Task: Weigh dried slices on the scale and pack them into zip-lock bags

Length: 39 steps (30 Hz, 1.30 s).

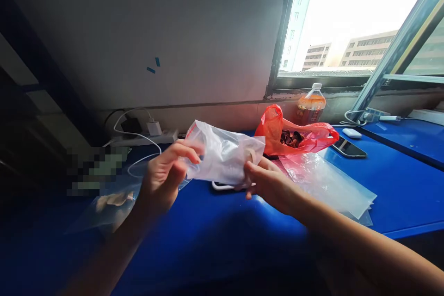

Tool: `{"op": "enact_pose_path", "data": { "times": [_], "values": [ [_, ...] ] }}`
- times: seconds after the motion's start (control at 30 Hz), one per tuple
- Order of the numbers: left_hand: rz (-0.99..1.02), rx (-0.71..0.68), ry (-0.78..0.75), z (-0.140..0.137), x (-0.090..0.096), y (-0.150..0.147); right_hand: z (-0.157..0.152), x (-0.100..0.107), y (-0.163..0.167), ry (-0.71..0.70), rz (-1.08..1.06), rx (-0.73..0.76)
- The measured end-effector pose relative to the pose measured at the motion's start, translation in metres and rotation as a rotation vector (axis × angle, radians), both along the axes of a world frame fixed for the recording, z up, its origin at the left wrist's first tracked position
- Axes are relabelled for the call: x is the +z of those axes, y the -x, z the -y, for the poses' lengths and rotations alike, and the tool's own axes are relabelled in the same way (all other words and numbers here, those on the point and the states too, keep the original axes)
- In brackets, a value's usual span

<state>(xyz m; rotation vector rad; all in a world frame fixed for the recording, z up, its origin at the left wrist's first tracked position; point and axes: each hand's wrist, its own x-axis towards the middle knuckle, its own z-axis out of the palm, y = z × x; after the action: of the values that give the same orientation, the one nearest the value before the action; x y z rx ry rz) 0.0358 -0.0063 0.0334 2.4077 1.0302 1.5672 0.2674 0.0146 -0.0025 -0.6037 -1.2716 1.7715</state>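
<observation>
A translucent plastic bag [222,155] with a red line along its left edge is held up above the blue table. My right hand [268,182] pinches its lower right corner, where something pale shows faintly through the plastic. At the bag's left end is my left hand [166,171], its thumb and fingers apart and slightly blurred; whether the fingertips touch the plastic is hard to tell. Behind the bag, a white-edged phone-like object [222,187] lies partly hidden on the table.
A red plastic bag [274,134] with dark pieces inside stands behind my right hand, near a drink bottle [311,104]. Flat clear bags [333,185] lie to the right, with a phone [350,147] beyond. A filled clear bag [114,201] and white cable [138,134] are left.
</observation>
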Motion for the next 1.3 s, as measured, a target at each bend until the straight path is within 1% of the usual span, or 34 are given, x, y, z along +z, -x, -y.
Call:
{"op": "enact_pose_path", "data": {
  "times": [0.1, 0.13, 0.2, 0.23, 0.37, 0.43, 0.5, 0.57, 0.63, 0.7, 0.73, 0.77, 0.8, 0.83, 0.87, 0.93, 1.0, 1.07, 1.1, 1.17, 1.3],
  "values": [
    [0.015, -0.172, 0.115, 0.001, 0.005, 0.004, 0.004, 0.01, -0.018, -0.144, 0.146, -0.17],
    [0.0, -0.212, 0.13, 0.002, 0.005, 0.003, 0.008, 0.013, -0.025, -0.181, 0.192, -0.225],
    [-0.015, -0.283, 0.165, 0.005, 0.004, -0.002, 0.019, 0.015, -0.039, -0.221, 0.266, -0.325],
    [-0.015, -0.295, 0.185, 0.007, 0.002, -0.006, 0.025, 0.014, -0.045, -0.229, 0.294, -0.365],
    [0.009, -0.201, 0.239, 0.013, -0.001, -0.021, 0.051, 0.009, -0.055, -0.248, 0.372, -0.461],
    [0.08, -0.228, 0.233, 0.014, -0.002, -0.027, 0.062, 0.008, -0.052, -0.244, 0.395, -0.541],
    [0.155, -0.279, 0.224, 0.013, -0.003, -0.029, 0.069, 0.009, -0.051, -0.228, 0.395, -0.658],
    [0.233, -0.276, 0.2, 0.012, -0.003, -0.027, 0.07, 0.012, -0.058, -0.21, 0.39, -0.777],
    [0.286, -0.208, 0.182, 0.01, 0.0, -0.022, 0.067, 0.017, -0.076, -0.194, 0.389, -0.935],
    [0.284, -0.1, 0.212, 0.009, 0.003, -0.017, 0.059, 0.024, -0.102, -0.225, 0.407, -1.14],
    [0.264, -0.05, 0.24, 0.009, 0.005, -0.016, 0.055, 0.029, -0.117, -0.29, 0.443, -1.244],
    [0.237, -0.011, 0.27, 0.01, 0.006, -0.016, 0.05, 0.034, -0.132, -0.358, 0.532, -1.342],
    [0.209, 0.011, 0.292, 0.01, 0.005, -0.017, 0.045, 0.039, -0.146, -0.415, 0.683, -1.433],
    [0.176, 0.018, 0.306, 0.01, 0.004, -0.018, 0.04, 0.042, -0.157, -0.466, 0.855, -1.493],
    [0.137, 0.011, 0.31, 0.011, 0.002, -0.021, 0.035, 0.045, -0.166, -0.516, 1.015, -1.505],
    [0.049, -0.017, 0.31, 0.011, -0.003, -0.026, 0.025, 0.047, -0.177, -0.621, 1.26, -1.442],
    [-0.032, -0.054, 0.31, 0.011, -0.009, -0.03, 0.015, 0.046, -0.177, -0.75, 1.394, -1.363],
    [-0.093, -0.083, 0.331, 0.01, -0.013, -0.032, 0.004, 0.049, -0.17, -0.855, 1.517, -1.32],
    [-0.111, -0.09, 0.347, 0.01, -0.014, -0.033, -0.002, 0.053, -0.166, -0.88, 1.572, -1.292],
    [-0.128, -0.094, 0.374, 0.01, -0.014, -0.032, -0.014, 0.067, -0.155, -0.88, 1.661, -1.212],
    [-0.142, -0.078, 0.382, 0.009, -0.012, -0.03, -0.046, 0.107, -0.136, -0.852, 1.779, -1.083]
  ]
}}
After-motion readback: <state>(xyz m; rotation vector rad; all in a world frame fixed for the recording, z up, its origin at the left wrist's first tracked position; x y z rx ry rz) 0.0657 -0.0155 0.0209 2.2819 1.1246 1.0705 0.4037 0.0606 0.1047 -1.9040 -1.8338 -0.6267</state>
